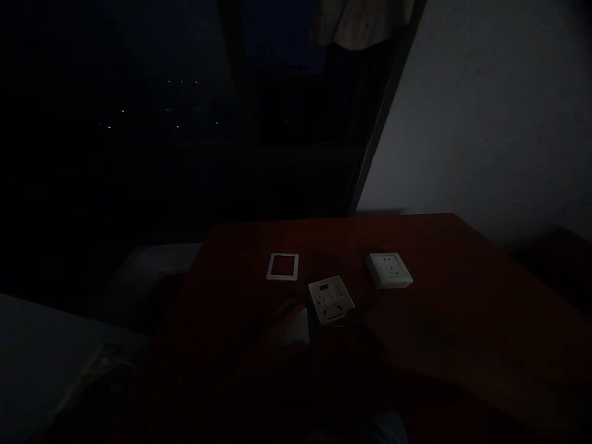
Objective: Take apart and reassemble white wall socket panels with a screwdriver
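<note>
The picture is very dark. My left hand point(279, 324) is closed around a white square panel point(298, 328), its fingers at the panel's far and left edges. Just to the right, a white socket back box point(330, 300) shows its open inside, with slots and holes in its floor. My right hand point(365, 324) is a dim shape by the lower right corner of that box; its fingers are lost in shadow. Whether it touches the box, I cannot tell. Beyond my left hand lies a white square frame point(282, 279) with an open middle.
A complete white wall socket point(391, 269) sits farther right on the reddish-brown table point(439, 246). Behind the table is a dark window point(287, 92) with small lights outside. A pale wall point(485, 111) rises on the right, and cloth point(365, 24) hangs at the top.
</note>
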The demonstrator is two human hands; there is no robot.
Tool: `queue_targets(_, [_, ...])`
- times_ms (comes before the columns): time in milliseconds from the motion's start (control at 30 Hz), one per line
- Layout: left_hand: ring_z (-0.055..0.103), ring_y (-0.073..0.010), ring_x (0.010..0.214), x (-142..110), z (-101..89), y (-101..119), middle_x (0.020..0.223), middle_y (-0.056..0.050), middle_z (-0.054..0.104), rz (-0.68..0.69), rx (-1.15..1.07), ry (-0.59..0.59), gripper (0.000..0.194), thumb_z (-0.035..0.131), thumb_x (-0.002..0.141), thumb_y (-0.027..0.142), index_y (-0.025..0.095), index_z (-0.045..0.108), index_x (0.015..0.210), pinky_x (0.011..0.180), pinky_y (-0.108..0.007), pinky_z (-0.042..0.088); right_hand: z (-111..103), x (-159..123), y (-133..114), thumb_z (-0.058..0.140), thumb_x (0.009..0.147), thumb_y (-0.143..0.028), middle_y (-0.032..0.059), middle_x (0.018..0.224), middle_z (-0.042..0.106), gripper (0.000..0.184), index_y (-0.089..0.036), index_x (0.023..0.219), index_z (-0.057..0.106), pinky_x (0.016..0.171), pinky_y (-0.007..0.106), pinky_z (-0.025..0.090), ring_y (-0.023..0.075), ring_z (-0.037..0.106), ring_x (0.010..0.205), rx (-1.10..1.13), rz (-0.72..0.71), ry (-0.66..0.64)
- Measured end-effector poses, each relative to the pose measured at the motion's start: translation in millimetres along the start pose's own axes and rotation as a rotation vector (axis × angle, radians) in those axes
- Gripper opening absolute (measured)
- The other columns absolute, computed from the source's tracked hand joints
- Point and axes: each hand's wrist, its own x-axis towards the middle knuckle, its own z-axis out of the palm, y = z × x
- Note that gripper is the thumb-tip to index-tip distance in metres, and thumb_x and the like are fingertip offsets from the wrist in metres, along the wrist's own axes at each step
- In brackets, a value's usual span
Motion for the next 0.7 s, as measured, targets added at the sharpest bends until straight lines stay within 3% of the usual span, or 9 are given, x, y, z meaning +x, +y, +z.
queue_targets(100, [0.034, -0.0281, 0.136, -0.6, 1.4, -4.1, 0.148, -0.005, 0.038, 0.040, -0.027, 0.004, 0.065, 0.064, 0.081, 0.039, 0.026, 0.041, 0.140, 0.114, -0.043, 0.027, -15.2, 11.6, -4.8, 0.053, 0.082, -0.023, 0.0070, 0.090, 0.074, 0.023, -0.021, 0.091, 0.074, 0.067, 0.029, 0.049, 0.0225, 0.069, 0.080, -0.120, -0.136, -0.198])
queue_targets(200, [0.034, -0.0297, 0.135, -1.0, 2.6, -7.3, 0.148, -0.006, 0.037, 0.057, -0.053, 0.002, 0.067, 0.065, 0.080, 0.039, 0.027, 0.039, 0.141, 0.113, -0.045, 0.028, -20.5, 12.2, -15.5, 0.054, 0.079, -0.019, 0.0090, 0.090, 0.074, 0.025, -0.019, 0.096, 0.073, 0.059, 0.028, 0.047, 0.0242, 0.070, 0.077, -0.240, -0.137, -0.247])
queue_targets(367, [0.042, -0.0288, 0.129, -1.0, 0.6, -6.6, 0.144, -0.007, 0.042, 0.076, -0.093, 0.015, 0.053, 0.061, 0.086, 0.039, 0.028, 0.045, 0.135, 0.109, -0.047, 0.034, -12.2, 4.5, -28.5, 0.051, 0.077, -0.010, 0.0133, 0.085, 0.073, 0.023, -0.014, 0.082, 0.073, 0.058, 0.030, 0.045, 0.0269, 0.070, 0.073, -0.408, -0.170, -0.258])
queue_targets(467, [0.052, -0.0259, 0.117, 1.7, -0.9, -5.0, 0.135, -0.010, 0.049, 0.086, -0.095, 0.014, 0.038, 0.056, 0.091, 0.035, 0.022, 0.051, 0.127, 0.098, -0.049, 0.043, -14.0, 12.4, -17.8, 0.052, 0.080, -0.018, 0.0106, 0.090, 0.073, 0.025, -0.017, 0.095, 0.072, 0.056, 0.027, 0.043, 0.0253, 0.069, 0.077, -0.260, -0.142, -0.286])
queue_targets(567, [0.056, -0.0239, 0.111, 5.3, -0.4, -5.3, 0.130, -0.010, 0.052, 0.092, -0.098, 0.013, 0.033, 0.054, 0.093, 0.033, 0.019, 0.054, 0.123, 0.093, -0.047, 0.047, -17.5, 24.1, 0.7, 0.046, 0.089, -0.032, 0.0084, 0.096, 0.073, 0.030, -0.020, 0.102, 0.071, 0.059, 0.026, 0.043, 0.0212, 0.067, 0.079, -0.085, -0.029, -0.379])
queue_targets(700, [0.045, -0.0286, 0.126, 7.2, 0.2, -9.6, 0.140, -0.009, 0.045, 0.113, -0.100, 0.004, 0.050, 0.062, 0.086, 0.039, 0.023, 0.049, 0.131, 0.105, -0.049, 0.036, -10.2, 26.8, 18.9, 0.044, 0.092, -0.041, 0.0054, 0.092, 0.072, 0.035, -0.020, 0.102, 0.070, 0.063, 0.025, 0.045, 0.0165, 0.065, 0.073, 0.123, 0.077, -0.451])
